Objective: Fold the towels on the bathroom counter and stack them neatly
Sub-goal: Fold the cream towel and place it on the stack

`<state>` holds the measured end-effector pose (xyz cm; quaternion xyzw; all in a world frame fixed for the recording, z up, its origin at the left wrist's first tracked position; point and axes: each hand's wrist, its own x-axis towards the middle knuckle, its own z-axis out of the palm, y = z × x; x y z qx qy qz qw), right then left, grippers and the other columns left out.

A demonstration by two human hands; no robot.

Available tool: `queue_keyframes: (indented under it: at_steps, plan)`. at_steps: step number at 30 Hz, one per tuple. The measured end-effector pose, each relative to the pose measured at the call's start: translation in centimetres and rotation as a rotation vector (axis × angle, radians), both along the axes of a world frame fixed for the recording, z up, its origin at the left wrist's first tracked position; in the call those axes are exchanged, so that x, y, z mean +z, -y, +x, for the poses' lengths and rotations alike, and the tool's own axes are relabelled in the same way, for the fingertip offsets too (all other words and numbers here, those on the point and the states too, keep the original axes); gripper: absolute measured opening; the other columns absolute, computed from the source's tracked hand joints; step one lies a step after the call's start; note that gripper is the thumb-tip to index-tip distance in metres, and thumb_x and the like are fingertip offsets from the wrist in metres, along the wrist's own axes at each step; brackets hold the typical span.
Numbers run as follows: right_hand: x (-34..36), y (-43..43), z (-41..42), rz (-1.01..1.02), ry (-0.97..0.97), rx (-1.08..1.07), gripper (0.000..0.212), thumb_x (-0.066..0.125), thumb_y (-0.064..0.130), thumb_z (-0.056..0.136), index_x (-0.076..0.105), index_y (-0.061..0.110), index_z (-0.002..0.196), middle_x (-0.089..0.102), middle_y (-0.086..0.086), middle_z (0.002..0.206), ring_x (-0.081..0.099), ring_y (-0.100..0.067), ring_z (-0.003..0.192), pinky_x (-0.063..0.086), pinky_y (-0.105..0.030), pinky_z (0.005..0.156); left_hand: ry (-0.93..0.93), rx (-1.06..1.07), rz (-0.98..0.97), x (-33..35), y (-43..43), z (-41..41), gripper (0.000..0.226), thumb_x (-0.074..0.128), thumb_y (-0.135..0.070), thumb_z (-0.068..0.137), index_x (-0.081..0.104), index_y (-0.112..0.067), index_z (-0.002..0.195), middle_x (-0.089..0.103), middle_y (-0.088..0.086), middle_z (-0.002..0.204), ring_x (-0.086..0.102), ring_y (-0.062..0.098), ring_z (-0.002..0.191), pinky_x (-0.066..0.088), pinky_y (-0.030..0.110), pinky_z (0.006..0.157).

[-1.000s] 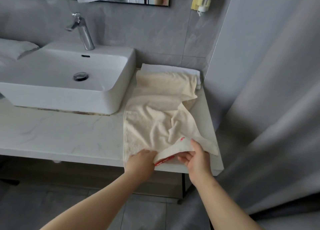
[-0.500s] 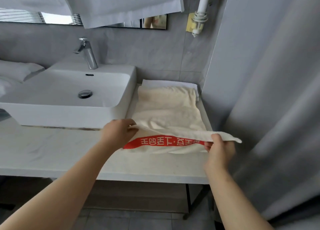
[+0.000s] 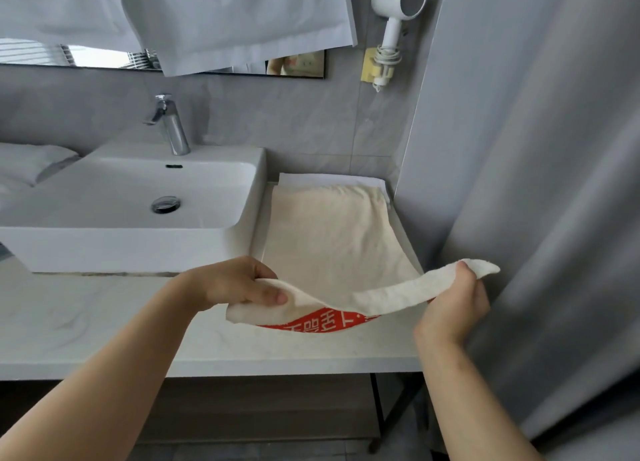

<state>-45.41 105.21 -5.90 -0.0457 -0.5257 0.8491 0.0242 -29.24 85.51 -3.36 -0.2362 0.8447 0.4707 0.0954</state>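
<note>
A cream towel (image 3: 332, 238) lies spread on the white counter (image 3: 104, 322), to the right of the sink. Its near edge is lifted off the counter and shows a red band with white lettering on the underside. My left hand (image 3: 239, 282) pinches the near left corner of that edge. My right hand (image 3: 457, 299) grips the near right corner, held a little higher. Under the towel's far end lies a folded white towel (image 3: 329, 179) against the wall.
A white basin (image 3: 138, 200) with a chrome tap (image 3: 169, 124) stands at the left. More white cloth (image 3: 27, 164) lies beyond it. A grey curtain (image 3: 554, 218) hangs close on the right. A hair dryer (image 3: 394, 13) hangs on the wall; white cloths (image 3: 225, 20) hang above the mirror.
Both hands took hold of the towel's near edge, spread apart to its two corners and lifted it off the counter. The crumpled near part has been pulled flat.
</note>
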Motion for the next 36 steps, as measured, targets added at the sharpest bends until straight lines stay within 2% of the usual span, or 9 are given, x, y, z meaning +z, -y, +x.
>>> queue_keyframes:
  at_steps: [4, 8, 12, 16, 19, 21, 26, 29, 36]
  plan:
    - [0.2, 0.6, 0.4, 0.051, -0.053, -0.005, 0.028, 0.048, 0.018, 0.091, 0.048, 0.016, 0.063, 0.048, 0.004, 0.068, 0.049, -0.013, 0.069, 0.041, -0.028, 0.066, -0.031, 0.03, -0.026, -0.2, 0.5, 0.2, 0.013, 0.065, -0.03, 0.085, 0.069, -0.021, 0.077, 0.067, -0.01, 0.069, 0.064, 0.009, 0.072, 0.049, 0.016, 0.063]
    - [0.0, 1.6, 0.3, 0.097, -0.017, 0.027, 0.024, 0.049, 0.015, 0.093, 0.053, 0.017, 0.07, 0.054, 0.006, 0.07, 0.053, -0.005, 0.061, 0.045, -0.016, 0.049, -0.158, 0.211, -0.196, -0.3, 1.8, -0.3, 0.021, 0.063, -0.027, 0.088, 0.064, -0.022, 0.068, 0.06, -0.009, 0.063, 0.057, 0.008, 0.062, 0.042, 0.013, 0.051]
    - [-0.8, 2.7, -0.3, 0.164, 0.008, 0.04, 0.02, 0.051, 0.015, 0.091, 0.055, 0.016, 0.072, 0.054, 0.003, 0.067, 0.051, -0.009, 0.059, 0.041, -0.013, 0.042, -0.205, 0.268, -0.319, -0.7, 3.5, -0.7, 0.014, 0.063, -0.025, 0.088, 0.063, -0.026, 0.075, 0.062, -0.008, 0.074, 0.057, 0.011, 0.071, 0.04, 0.017, 0.056]
    - [-1.2, 4.1, -1.3, 0.182, 0.022, 0.041, 0.015, 0.051, 0.016, 0.091, 0.056, 0.012, 0.078, 0.053, 0.001, 0.066, 0.05, -0.01, 0.056, 0.042, -0.014, 0.042, -0.235, 0.313, -0.395, -0.9, 4.9, -1.7, 0.007, 0.057, -0.023, 0.091, 0.064, -0.024, 0.089, 0.063, -0.005, 0.085, 0.058, 0.016, 0.082, 0.043, 0.02, 0.062]
    - [-1.2, 5.1, -2.3, 0.194, 0.017, 0.043, 0.011, 0.051, 0.017, 0.091, 0.058, 0.008, 0.087, 0.054, 0.001, 0.068, 0.05, -0.009, 0.056, 0.042, -0.015, 0.043, -0.254, 0.335, -0.452, -0.7, 5.6, -3.0, 0.016, 0.051, -0.022, 0.094, 0.065, -0.019, 0.101, 0.062, -0.004, 0.092, 0.055, 0.016, 0.085, 0.04, 0.018, 0.062]
    - [-1.3, 5.9, -3.3, 0.213, 0.012, 0.049, 0.013, 0.051, 0.018, 0.09, 0.058, 0.008, 0.087, 0.055, 0.0, 0.069, 0.05, -0.009, 0.056, 0.042, -0.015, 0.044, -0.272, 0.362, -0.484, -0.6, 6.0, -4.0, 0.019, 0.05, -0.021, 0.095, 0.065, -0.017, 0.106, 0.06, -0.004, 0.093, 0.053, 0.016, 0.086, 0.039, 0.02, 0.067]
    - [-1.2, 8.0, -6.6, 0.247, 0.022, 0.081, 0.016, 0.051, 0.021, 0.092, 0.059, 0.008, 0.087, 0.055, -0.001, 0.068, 0.049, -0.009, 0.053, 0.041, -0.016, 0.044, -0.298, 0.435, -0.507, -1.0, 8.0, -7.0, 0.023, 0.047, -0.021, 0.097, 0.066, -0.015, 0.108, 0.059, -0.004, 0.093, 0.054, 0.018, 0.089, 0.041, 0.025, 0.072]
    - [-1.2, 9.5, -9.3, 0.253, 0.044, 0.108, 0.02, 0.049, 0.023, 0.093, 0.058, 0.011, 0.079, 0.055, 0.0, 0.064, 0.048, -0.009, 0.05, 0.042, -0.019, 0.048, -0.299, 0.462, -0.524, -1.3, 9.8, -9.1, 0.022, 0.048, -0.021, 0.096, 0.066, -0.016, 0.107, 0.061, -0.003, 0.093, 0.056, 0.019, 0.091, 0.042, 0.026, 0.074]
    - [-1.7, 14.0, -16.0, 0.333, 0.056, 0.182, 0.025, 0.048, 0.024, 0.095, 0.056, 0.013, 0.075, 0.056, -0.002, 0.063, 0.049, -0.01, 0.049, 0.041, -0.022, 0.05, -0.237, 0.52, -0.54, -2.3, 14.3, -15.1, 0.024, 0.049, -0.023, 0.096, 0.065, -0.015, 0.112, 0.065, 0.005, 0.105, 0.054, 0.022, 0.09, 0.048, 0.03, 0.08]
